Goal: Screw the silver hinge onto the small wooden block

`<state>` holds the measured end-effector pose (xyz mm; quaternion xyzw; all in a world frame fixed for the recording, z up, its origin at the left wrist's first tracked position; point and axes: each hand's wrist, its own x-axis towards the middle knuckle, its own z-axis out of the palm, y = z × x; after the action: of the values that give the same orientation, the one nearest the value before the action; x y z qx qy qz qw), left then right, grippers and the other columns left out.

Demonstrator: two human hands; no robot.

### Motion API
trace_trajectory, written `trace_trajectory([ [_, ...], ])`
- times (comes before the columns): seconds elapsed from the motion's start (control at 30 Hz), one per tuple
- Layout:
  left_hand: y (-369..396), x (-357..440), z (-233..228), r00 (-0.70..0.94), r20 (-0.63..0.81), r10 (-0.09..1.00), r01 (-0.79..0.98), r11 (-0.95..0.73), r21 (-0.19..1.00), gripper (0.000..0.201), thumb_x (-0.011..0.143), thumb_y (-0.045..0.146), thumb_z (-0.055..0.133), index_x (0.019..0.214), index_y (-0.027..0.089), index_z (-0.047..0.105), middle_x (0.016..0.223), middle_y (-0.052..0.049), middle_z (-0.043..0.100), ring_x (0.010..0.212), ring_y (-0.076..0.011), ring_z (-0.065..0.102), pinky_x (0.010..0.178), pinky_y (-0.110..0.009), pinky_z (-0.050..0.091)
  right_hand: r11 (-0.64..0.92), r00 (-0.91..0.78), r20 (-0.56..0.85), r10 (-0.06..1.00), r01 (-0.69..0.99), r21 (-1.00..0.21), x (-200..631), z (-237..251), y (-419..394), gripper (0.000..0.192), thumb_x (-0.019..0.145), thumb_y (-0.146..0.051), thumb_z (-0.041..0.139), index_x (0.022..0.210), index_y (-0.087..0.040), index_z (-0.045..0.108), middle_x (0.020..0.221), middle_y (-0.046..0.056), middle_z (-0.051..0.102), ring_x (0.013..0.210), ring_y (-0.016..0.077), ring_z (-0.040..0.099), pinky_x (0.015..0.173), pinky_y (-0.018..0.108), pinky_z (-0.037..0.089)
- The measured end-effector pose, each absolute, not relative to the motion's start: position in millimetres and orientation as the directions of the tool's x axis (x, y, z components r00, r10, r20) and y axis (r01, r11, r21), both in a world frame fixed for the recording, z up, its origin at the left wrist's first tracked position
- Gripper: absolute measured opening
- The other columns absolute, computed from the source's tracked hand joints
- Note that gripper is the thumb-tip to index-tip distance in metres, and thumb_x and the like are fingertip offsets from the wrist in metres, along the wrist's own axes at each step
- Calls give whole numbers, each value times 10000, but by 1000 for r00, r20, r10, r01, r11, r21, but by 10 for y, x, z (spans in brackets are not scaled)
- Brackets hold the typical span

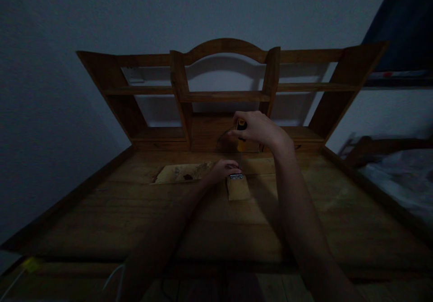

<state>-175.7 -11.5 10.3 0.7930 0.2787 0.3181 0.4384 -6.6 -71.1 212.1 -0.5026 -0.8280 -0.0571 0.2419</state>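
Nearest the camera, two bare forearms are stretching out over a wooden desk point(101, 221), meeting close together near the middle of its top. The light is dim, so fine detail is hard to make out.

The left hand point(223, 169) is resting low on the desk, fingers curled down and pressing on a small metal hinge point(236, 176) that is sitting at the far edge of a small wooden block point(238, 188). It appears to be pinning the hinge in place so it does not shift; the hand is partly closed over it rather than wrapped around it. The block is lying flat just nearer than those fingers, touching the hinge.

Directly above that grip, the right hand point(259, 128) is closing around the yellow and black handle of a screwdriver point(241, 137), fingers and thumb wrapped over the top end. The tool is standing nearly upright, its shaft pointing straight down toward the hinge beneath; the tip is too dark to see, so whether it is touching a screw cannot be told. Holding it upright from the top seems meant to keep it bearing down in line.

To the left of the lower hand, a paler flat board point(182, 172) is lying on the desk, touching or nearly touching the hand.

Beyond both hands, a wooden shelf unit point(223, 95) with an arched top is rising from the back of the desk against a pale wall point(216, 9). Off to the right, well apart, bedding point(399, 180) is showing.
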Motion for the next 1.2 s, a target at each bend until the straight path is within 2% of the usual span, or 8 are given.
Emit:
trace_trajectory([
  [0.1, -97, -1765, 94, 649, 263, 714, 158, -465, 871, 266, 833, 393, 717, 908, 138, 735, 929, -61, 760, 883, -177, 702, 818, -257, 524, 536, -430, 455, 780, 833, -133, -64, 2120, -707, 169, 856, -283, 651, 1012, -219, 647, 1030, 56, 684, 951, 225, 634, 827, 334, 458],
  [0.23, -97, -1770, 112, 655, 269, 706, 168, -483, 859, 282, 847, 402, 705, 937, 136, 735, 940, -63, 757, 886, -177, 698, 815, -255, 519, 514, -418, 438, 796, 849, -124, -69, 2109, -690, 285, 807, -253, 678, 1081, -208, 617, 1120, 81, 648, 1021, 246, 613, 881, 358, 451],
  [0.4, -150, -1779, 190, 699, 275, 660, 168, -526, 834, 258, 885, 372, 671, 979, 142, 743, 986, -63, 759, 926, -175, 693, 824, -238, 509, 510, -411, 450, 793, 852, -121, -78, 2123, -698, 247, 861, -380, 666, 1031, -208, 620, 1029, 74, 678, 963, 250, 627, 836, 358, 451],
  [0.5, -172, -1785, 224, 716, 275, 641, 173, -544, 821, 262, 893, 372, 663, 1005, 152, 751, 1019, -63, 766, 962, -183, 694, 851, -244, 509, 536, -439, 438, 785, 835, -124, -86, 2144, -723, 137, 867, -303, 645, 971, -216, 629, 992, 49, 696, 933, 228, 638, 816, 332, 450],
  [0.7, -143, -1796, 186, 686, 272, 675, 199, -533, 822, 308, 865, 383, 699, 1055, 150, 766, 1084, -82, 769, 1015, -214, 706, 899, -279, 516, 516, -406, 446, 798, 842, -158, -72, 2128, -715, 275, 809, -279, 689, 1065, -214, 613, 1086, 68, 677, 998, 238, 625, 866, 344, 452],
  [0.83, -126, -1799, 153, 679, 286, 676, 199, -544, 815, 319, 865, 389, 700, 1075, 158, 767, 1105, -82, 766, 1031, -214, 709, 910, -280, 519, 486, -378, 456, 806, 862, -144, -52, 2115, -687, 263, 865, -388, 667, 1061, -217, 629, 1000, 65, 692, 938, 242, 632, 822, 343, 449],
  [0.97, -103, -1797, 123, 674, 298, 676, 214, -564, 798, 325, 876, 402, 687, 1082, 163, 765, 1104, -74, 767, 1020, -209, 711, 902, -279, 520, 493, -394, 463, 794, 863, -110, -43, 2113, -682, 171, 875, -290, 629, 1029, -216, 635, 1030, 58, 688, 955, 232, 629, 827, 330, 437],
  [1.2, -81, -1805, 111, 687, 314, 655, 204, -589, 782, 313, 894, 393, 667, 1072, 155, 766, 1081, -78, 772, 977, -201, 719, 853, -265, 526, 476, -378, 426, 822, 867, -150, -34, 2118, -684, 247, 851, -321, 643, 1071, -210, 623, 1066, 76, 673, 971, 239, 622, 839, 343, 444],
])
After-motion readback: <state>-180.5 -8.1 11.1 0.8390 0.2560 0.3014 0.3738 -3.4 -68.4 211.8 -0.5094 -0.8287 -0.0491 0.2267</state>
